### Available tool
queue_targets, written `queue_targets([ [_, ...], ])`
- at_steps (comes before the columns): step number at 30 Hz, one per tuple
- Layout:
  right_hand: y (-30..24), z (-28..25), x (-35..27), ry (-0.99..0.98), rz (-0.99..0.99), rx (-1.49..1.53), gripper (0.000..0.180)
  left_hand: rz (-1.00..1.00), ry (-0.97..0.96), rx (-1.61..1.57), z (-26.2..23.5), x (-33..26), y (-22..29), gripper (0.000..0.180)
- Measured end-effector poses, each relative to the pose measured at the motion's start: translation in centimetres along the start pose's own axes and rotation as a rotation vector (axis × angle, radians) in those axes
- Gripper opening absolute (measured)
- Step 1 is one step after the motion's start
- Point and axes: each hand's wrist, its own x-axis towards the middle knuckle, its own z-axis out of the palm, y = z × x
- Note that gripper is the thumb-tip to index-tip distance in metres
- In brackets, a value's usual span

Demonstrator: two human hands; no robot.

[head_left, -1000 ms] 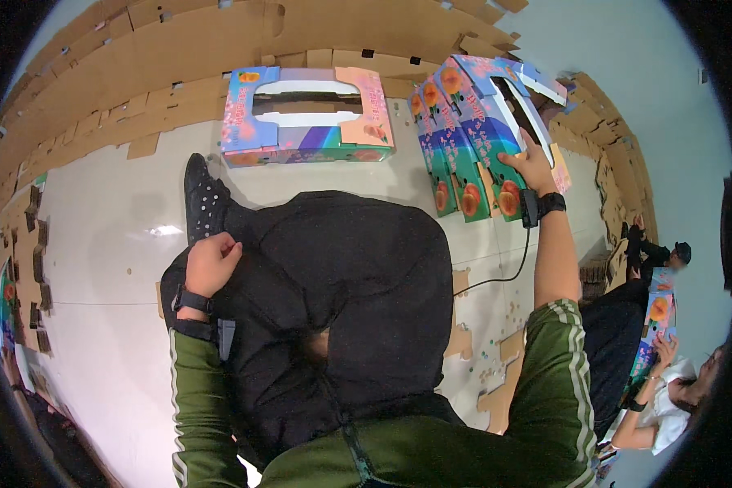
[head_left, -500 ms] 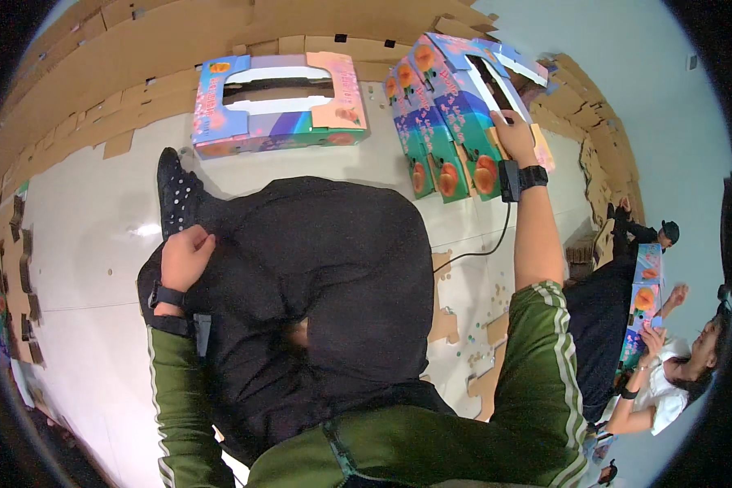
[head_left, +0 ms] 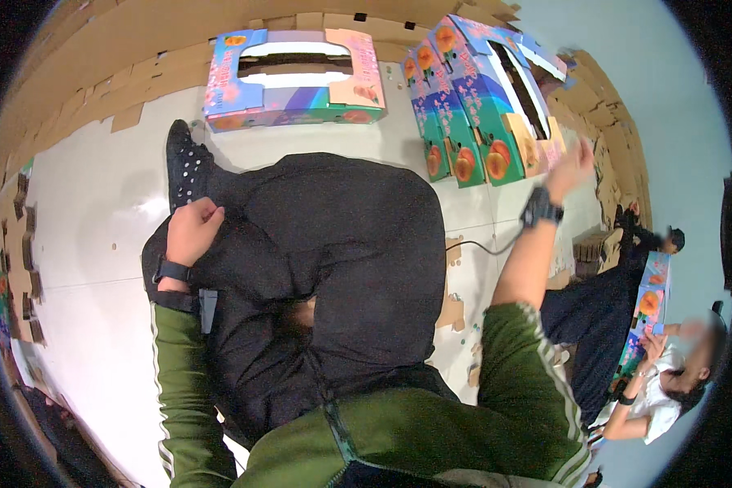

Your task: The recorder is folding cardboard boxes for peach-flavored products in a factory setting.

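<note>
Your black-trousered knee (head_left: pixel 333 268) fills frame centre; left hand (head_left: pixel 193 232) rests curled on it as a brace. Stack of colourful printed cardboard fruit boxes (head_left: pixel 484 106) upper right; right hand (head_left: pixel 571 167) just beside it, blurred, fingers can't tell.

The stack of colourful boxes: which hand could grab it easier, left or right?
Right, probably. The right hand is raised, blurred, just beside the stack, fingers spread. The left hand rests curled on the black knee, across the body from the stack.
</note>
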Motion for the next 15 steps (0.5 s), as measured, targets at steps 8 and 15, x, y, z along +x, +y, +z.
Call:
queue_targets([
  [8,9.6,-8.9,-9.7,0.026,1.436,0.684,0.095,0.072,-0.009,0.018,1.1,1.6,-0.1,0.024],
  [15,4.8,-1.7,-11.3,-0.06,1.339,0.832,0.097,0.052,0.037,-0.004,1.1,0.5,0.1,0.023],
])
